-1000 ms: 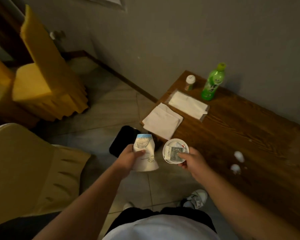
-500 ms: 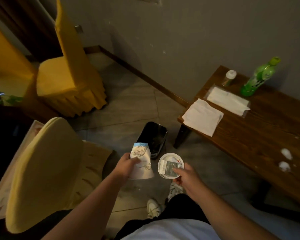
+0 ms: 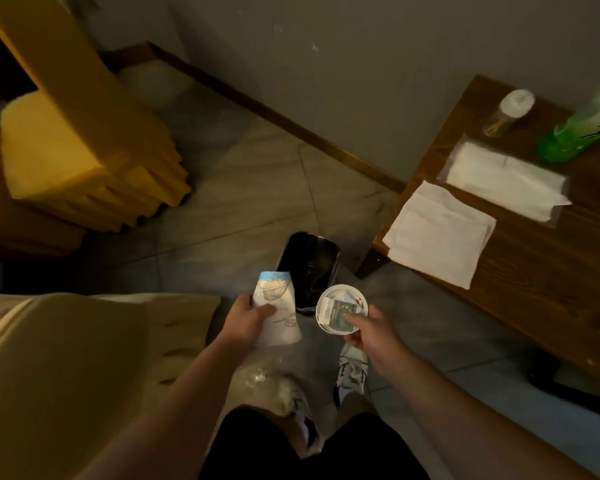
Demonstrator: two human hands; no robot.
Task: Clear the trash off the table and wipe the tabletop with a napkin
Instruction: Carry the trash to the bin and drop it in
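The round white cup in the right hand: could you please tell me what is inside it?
Inside the round white cup lie flat printed packets, one dark. The right hand has its thumb over them, hiding whatever lies underneath.

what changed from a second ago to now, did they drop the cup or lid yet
Not yet. The person turned away from the table and carried both items toward the black trash bin, which now sits just beyond the hands. The left hand still grips the paper cup, the right hand still holds the round lid. Napkins and green bottle remain on the table.
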